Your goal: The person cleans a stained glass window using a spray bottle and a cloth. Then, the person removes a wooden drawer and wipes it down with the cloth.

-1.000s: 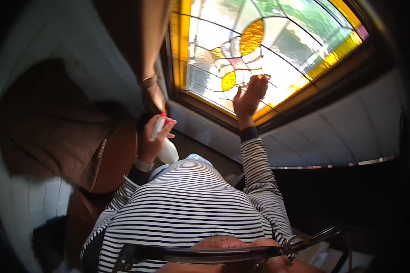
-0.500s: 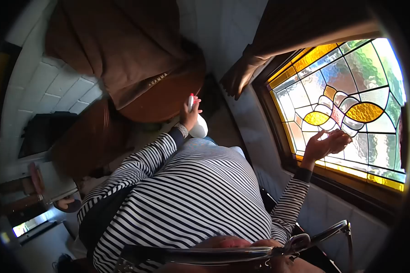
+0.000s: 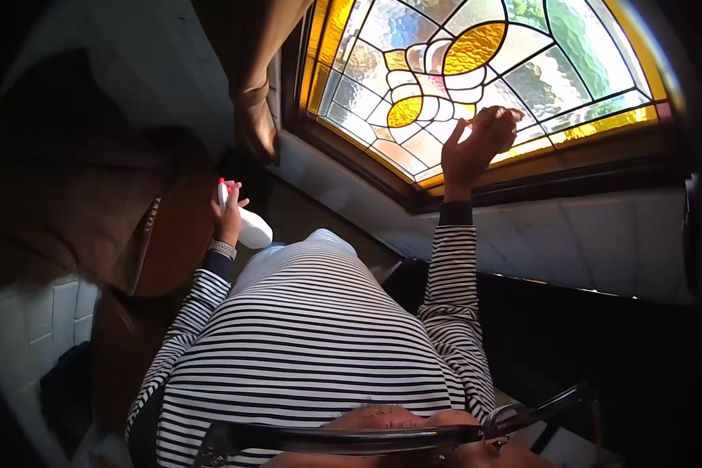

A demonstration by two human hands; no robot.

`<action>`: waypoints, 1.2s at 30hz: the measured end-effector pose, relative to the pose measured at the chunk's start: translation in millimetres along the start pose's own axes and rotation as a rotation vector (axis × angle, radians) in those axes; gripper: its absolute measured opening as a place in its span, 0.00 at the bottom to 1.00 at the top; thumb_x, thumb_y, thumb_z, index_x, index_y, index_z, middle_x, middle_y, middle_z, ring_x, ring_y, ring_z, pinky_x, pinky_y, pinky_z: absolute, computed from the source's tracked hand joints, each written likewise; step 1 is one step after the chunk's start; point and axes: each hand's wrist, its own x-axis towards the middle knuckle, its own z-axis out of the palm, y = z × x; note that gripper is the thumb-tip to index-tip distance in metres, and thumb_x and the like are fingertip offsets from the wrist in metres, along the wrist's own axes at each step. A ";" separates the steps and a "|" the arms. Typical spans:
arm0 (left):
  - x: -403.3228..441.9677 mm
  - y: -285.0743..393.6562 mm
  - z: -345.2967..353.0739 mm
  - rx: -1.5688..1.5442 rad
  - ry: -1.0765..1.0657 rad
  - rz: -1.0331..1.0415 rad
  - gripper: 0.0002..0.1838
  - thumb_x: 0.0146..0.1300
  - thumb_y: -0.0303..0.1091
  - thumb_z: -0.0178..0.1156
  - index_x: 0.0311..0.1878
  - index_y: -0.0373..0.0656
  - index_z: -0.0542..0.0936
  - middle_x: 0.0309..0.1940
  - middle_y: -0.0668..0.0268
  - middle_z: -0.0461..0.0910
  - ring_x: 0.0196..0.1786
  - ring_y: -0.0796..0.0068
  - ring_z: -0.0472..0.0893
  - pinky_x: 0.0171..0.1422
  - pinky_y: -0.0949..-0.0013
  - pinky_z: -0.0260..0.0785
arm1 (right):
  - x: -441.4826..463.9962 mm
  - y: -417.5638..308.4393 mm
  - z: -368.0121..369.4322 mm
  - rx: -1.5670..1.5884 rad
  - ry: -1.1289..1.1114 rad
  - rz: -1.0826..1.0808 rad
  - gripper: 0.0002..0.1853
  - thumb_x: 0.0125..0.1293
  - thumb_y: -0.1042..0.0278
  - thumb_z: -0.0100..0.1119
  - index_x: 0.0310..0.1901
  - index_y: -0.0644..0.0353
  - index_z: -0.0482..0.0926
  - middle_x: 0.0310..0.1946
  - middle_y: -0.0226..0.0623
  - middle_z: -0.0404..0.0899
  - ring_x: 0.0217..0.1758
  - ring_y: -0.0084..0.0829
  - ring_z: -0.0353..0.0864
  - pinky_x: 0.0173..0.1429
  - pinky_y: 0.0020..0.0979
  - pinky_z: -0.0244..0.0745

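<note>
My left hand is wrapped round a white spray bottle with a red tip, held low in front of my body on the left. A pale watch band circles that wrist. My right hand is raised against the lower part of a stained-glass window. Its fingers are bunched and curled towards the pane, with the thumb apart. What those fingers hold, if anything, is hidden; contact with the glass cannot be judged for certain. The window has yellow, clear and greenish panes between dark lines.
A brown curtain, gathered at its lower part, hangs beside the dark wooden window frame. Brown fabric drapes over a round brown seat or table on the left. White wall tiles show beyond it.
My view has turned towards the window, so everything has shifted left and up. The right hand stays near the window's lower part, and the left hand still holds the spray bottle.
</note>
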 end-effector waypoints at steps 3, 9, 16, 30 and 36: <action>4.4 13.5 25.9 -0.040 -0.051 0.034 0.12 0.82 0.32 0.66 0.62 0.41 0.84 0.59 0.63 0.85 0.64 0.70 0.88 0.51 0.61 0.93 | -27.7 6.6 3.2 -0.045 -0.061 0.107 0.49 0.80 0.55 0.63 0.90 0.72 0.49 0.92 0.72 0.41 0.97 0.69 0.37 0.95 0.67 0.37; -13.2 56.9 49.2 -0.057 -0.192 0.051 0.10 0.82 0.31 0.64 0.61 0.43 0.85 0.57 0.64 0.87 0.63 0.72 0.89 0.51 0.63 0.92 | -29.6 -44.6 9.6 0.077 -0.210 0.008 0.54 0.73 0.62 0.71 0.90 0.73 0.49 0.92 0.72 0.38 0.97 0.70 0.36 0.96 0.66 0.38; -26.4 72.1 46.5 -0.028 -0.237 0.026 0.10 0.82 0.32 0.65 0.60 0.43 0.85 0.57 0.63 0.88 0.63 0.70 0.89 0.52 0.62 0.92 | -12.8 -76.1 25.5 0.109 -0.333 -0.146 0.52 0.76 0.54 0.67 0.89 0.76 0.53 0.92 0.65 0.49 0.98 0.61 0.41 0.98 0.58 0.34; -25.6 65.5 14.3 -0.051 -0.144 0.022 0.10 0.81 0.33 0.67 0.59 0.41 0.86 0.56 0.62 0.89 0.63 0.71 0.90 0.51 0.63 0.92 | 40.8 -157.5 85.4 0.274 -0.434 -0.471 0.46 0.77 0.59 0.66 0.88 0.70 0.59 0.93 0.51 0.54 0.98 0.45 0.48 0.98 0.46 0.43; -20.2 61.6 -4.3 -0.067 -0.074 0.027 0.11 0.82 0.33 0.67 0.60 0.41 0.85 0.56 0.62 0.88 0.63 0.71 0.89 0.52 0.64 0.92 | 51.4 -198.2 105.7 0.273 -0.300 -0.407 0.45 0.75 0.61 0.65 0.88 0.72 0.59 0.92 0.54 0.55 0.97 0.50 0.50 0.98 0.47 0.44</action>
